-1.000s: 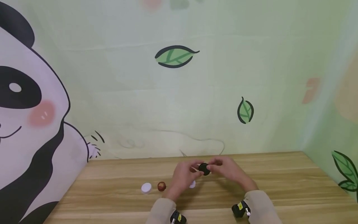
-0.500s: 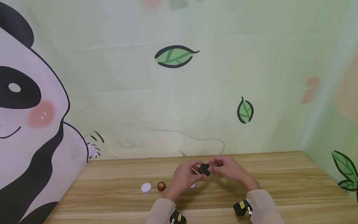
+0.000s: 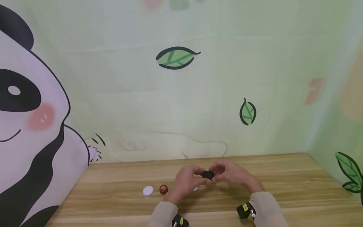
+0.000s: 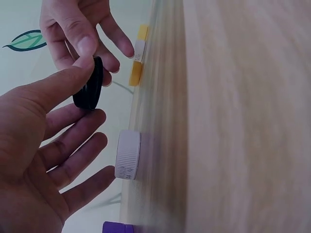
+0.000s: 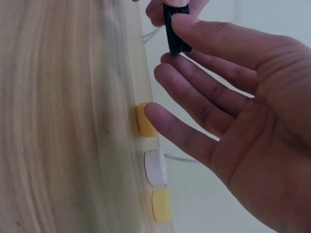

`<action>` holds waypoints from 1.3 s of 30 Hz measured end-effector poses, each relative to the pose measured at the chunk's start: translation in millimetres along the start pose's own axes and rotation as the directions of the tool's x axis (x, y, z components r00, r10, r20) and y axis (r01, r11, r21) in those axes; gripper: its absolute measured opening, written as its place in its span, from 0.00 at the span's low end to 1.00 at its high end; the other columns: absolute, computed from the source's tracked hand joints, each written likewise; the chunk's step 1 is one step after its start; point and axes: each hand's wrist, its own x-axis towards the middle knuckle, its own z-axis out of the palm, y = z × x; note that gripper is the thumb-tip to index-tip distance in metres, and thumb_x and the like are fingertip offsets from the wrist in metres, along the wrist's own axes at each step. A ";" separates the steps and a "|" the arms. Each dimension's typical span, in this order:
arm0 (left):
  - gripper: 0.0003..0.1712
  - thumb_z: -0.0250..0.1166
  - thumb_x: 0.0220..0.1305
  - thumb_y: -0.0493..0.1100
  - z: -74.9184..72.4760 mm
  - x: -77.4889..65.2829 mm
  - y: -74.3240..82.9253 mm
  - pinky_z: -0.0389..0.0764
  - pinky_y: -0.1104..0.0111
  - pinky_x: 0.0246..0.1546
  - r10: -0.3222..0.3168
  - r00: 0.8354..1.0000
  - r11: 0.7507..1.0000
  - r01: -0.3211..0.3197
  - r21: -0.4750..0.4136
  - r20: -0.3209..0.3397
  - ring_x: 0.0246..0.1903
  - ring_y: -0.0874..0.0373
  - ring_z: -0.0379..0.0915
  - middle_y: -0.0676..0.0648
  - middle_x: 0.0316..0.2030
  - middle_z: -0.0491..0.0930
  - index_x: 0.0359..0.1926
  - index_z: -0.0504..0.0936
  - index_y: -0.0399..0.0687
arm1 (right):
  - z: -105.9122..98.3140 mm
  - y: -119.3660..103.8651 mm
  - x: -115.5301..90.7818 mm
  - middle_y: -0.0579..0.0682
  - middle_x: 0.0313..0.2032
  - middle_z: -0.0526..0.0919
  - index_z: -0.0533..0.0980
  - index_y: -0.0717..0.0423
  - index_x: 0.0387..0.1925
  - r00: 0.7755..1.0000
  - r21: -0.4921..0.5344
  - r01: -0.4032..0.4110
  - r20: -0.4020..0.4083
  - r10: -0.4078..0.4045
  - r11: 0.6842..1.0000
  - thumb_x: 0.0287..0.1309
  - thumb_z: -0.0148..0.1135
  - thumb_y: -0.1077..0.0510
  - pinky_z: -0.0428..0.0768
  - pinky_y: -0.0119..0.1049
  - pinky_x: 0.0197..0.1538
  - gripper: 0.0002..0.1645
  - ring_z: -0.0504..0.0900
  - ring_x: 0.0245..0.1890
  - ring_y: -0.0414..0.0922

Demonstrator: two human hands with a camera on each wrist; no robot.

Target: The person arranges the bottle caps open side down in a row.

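So the setup is a light wood-grain desk [image 3: 283,176] pushed against a pale green backdrop [image 3: 198,104] printed with a big cartoon panda [image 3: 28,126] at 9 o'clock and a few leaves. A white cap [image 3: 148,191] and a brown cap [image 3: 163,189] sit side by side on the desk at about 8 o'clock from the hands. The left wrist view shows another white cap [image 4: 128,154] on the wood just beside the left fingers, plus a purple piece [image 4: 118,227] near it. The right wrist view shows two yellow caps [image 5: 145,120] with a white one between them, the nearest yellow one touching or almost touching the right little finger.

The black cap [image 3: 208,175] is held up off the desk, right between both hands. The left hand [image 3: 185,183] pinches it from 9 o'clock, thumb on one flat face and index fingertip under the rim. The right hand [image 3: 231,172] pinches it from 3 o'clock, thumb and fingertips on its edge, other fingers spread loose.

Compared with half a second ago, the cap has tipped: its round face showed to the head camera then, now it looks flatter, more edge-on. The thin light stick seen by the cap then isn't visible now. The hands have barely shifted.
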 end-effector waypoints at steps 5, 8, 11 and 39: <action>0.18 0.82 0.60 0.48 1.7 -0.1 -1.7 0.82 0.56 0.55 0.006 1.000 1.000 -0.006 -0.001 0.018 0.49 0.56 0.84 0.53 0.42 0.91 0.48 0.92 0.47 | 2.9 0.8 0.8 0.58 0.44 0.88 0.80 0.70 0.51 1.000 -0.016 -0.013 -0.001 0.013 1.000 0.57 0.75 0.70 0.85 0.35 0.50 0.20 0.87 0.45 0.51; 0.18 0.82 0.58 0.46 2.5 -0.5 -2.3 0.82 0.54 0.55 0.002 1.000 1.000 -0.002 0.001 0.031 0.49 0.54 0.84 0.51 0.43 0.91 0.48 0.91 0.46 | 5.3 2.1 2.0 0.57 0.43 0.88 0.80 0.70 0.50 1.000 -0.027 -0.019 0.000 0.019 0.999 0.56 0.76 0.71 0.85 0.36 0.49 0.20 0.87 0.44 0.50; 0.18 0.83 0.58 0.45 3.1 -1.3 -1.5 0.81 0.52 0.55 -0.015 0.999 1.000 0.015 0.009 0.052 0.49 0.53 0.84 0.50 0.44 0.90 0.48 0.90 0.46 | 7.2 3.5 2.9 0.54 0.42 0.88 0.80 0.69 0.50 1.000 -0.051 -0.029 0.000 0.029 0.998 0.55 0.77 0.70 0.84 0.36 0.48 0.20 0.86 0.42 0.47; 0.20 0.84 0.55 0.39 3.2 -2.6 -1.6 0.81 0.60 0.54 -0.014 0.993 0.997 0.005 0.079 0.116 0.47 0.56 0.86 0.48 0.44 0.91 0.49 0.90 0.44 | 15.8 3.2 4.8 0.51 0.38 0.86 0.82 0.64 0.45 0.996 -0.138 -0.090 0.015 0.093 0.986 0.54 0.80 0.68 0.83 0.37 0.45 0.18 0.83 0.39 0.44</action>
